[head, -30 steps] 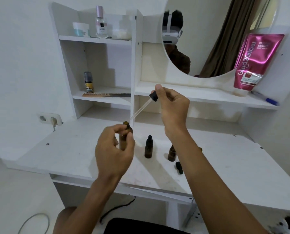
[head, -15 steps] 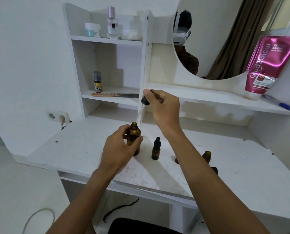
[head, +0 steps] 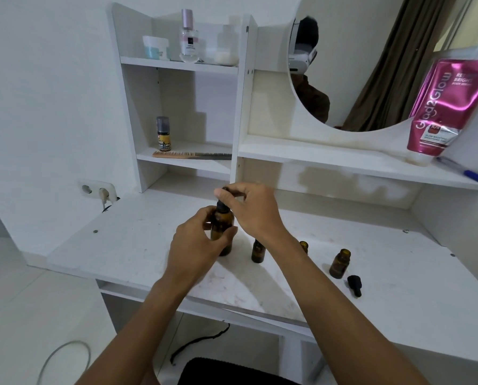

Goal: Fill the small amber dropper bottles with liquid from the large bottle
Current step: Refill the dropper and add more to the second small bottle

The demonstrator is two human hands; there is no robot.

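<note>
My left hand [head: 196,243] grips the large amber bottle [head: 221,226], which stands upright on the white desk [head: 137,245]. My right hand [head: 253,209] pinches the black dropper cap [head: 222,205] seated on that bottle's neck; the glass pipette is out of sight inside. Just to the right stands a small amber bottle [head: 258,251], its top hidden by my right wrist. Behind my forearm an open small bottle [head: 303,246] peeks out. Farther right stands another open small amber bottle [head: 340,263], with a loose black dropper cap [head: 354,285] lying beside it.
Shelves at the back hold a comb [head: 190,155], a small yellow-labelled bottle [head: 163,133], a perfume bottle [head: 189,37] and a jar [head: 155,47]. A pink tube [head: 449,107] and a pen [head: 461,170] rest on the right shelf under a round mirror. A wall socket [head: 98,190] sits left.
My right hand has lowered the dropper from above the large bottle down into its neck, so the cap now sits on top. My left hand kept hold of the bottle.
</note>
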